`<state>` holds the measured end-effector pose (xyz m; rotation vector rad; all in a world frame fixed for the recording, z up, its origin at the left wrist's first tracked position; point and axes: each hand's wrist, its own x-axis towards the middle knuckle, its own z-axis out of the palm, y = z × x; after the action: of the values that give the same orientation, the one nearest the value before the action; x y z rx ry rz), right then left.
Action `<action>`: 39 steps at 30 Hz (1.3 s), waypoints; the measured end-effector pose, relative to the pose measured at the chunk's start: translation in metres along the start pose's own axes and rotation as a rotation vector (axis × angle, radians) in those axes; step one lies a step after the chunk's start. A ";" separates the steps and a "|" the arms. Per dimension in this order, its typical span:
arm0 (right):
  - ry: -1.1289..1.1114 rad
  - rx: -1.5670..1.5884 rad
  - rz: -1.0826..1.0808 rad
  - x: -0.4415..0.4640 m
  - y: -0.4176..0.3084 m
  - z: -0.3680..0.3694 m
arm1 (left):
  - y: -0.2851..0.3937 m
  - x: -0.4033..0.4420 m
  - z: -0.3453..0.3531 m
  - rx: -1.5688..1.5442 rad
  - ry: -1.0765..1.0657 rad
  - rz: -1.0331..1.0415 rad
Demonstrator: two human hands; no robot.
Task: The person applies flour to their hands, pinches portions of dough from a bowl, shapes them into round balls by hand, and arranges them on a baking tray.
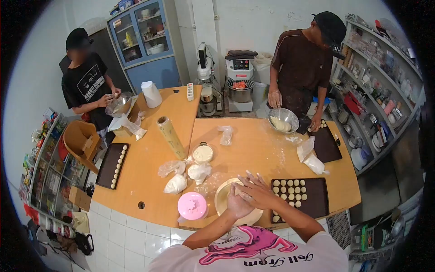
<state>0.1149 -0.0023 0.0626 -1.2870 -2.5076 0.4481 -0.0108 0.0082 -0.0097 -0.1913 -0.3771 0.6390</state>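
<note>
My left hand (239, 205) and my right hand (257, 192) are pressed palm to palm above a pale, wide bowl (220, 199). The right lies on top, its fingers stretched forward and dusted with white. Whatever is between the palms is hidden. Right of the bowl sits a dark baking tray (317, 197) with several rows of round dough balls (290, 190). A lidded pink container (192, 206) stands to the left of the bowl. Just beyond it are a plastic bag of white stuff (199, 172) and a tub of pale cream-coloured contents (202, 154).
A wrapped roll (171, 138) stands upright mid-table. Across the table, one person (301, 63) works by a metal bowl (283, 120) and a second tray (327, 144). Another person (88, 81) holds a bowl at left, near a tray (108, 167) of dough balls.
</note>
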 end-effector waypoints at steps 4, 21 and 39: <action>0.028 0.200 -0.155 0.002 -0.016 0.010 | -0.002 0.005 0.008 0.392 0.166 -0.007; 0.235 0.051 0.032 0.012 -0.007 -0.003 | -0.018 -0.008 -0.043 0.838 0.512 -0.052; 0.127 0.091 0.082 0.002 -0.010 -0.003 | -0.015 0.010 0.028 0.541 0.356 0.192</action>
<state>0.1077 -0.0062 0.0698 -1.3432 -2.3105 0.4773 -0.0067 0.0037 0.0231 0.1788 0.1656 0.8557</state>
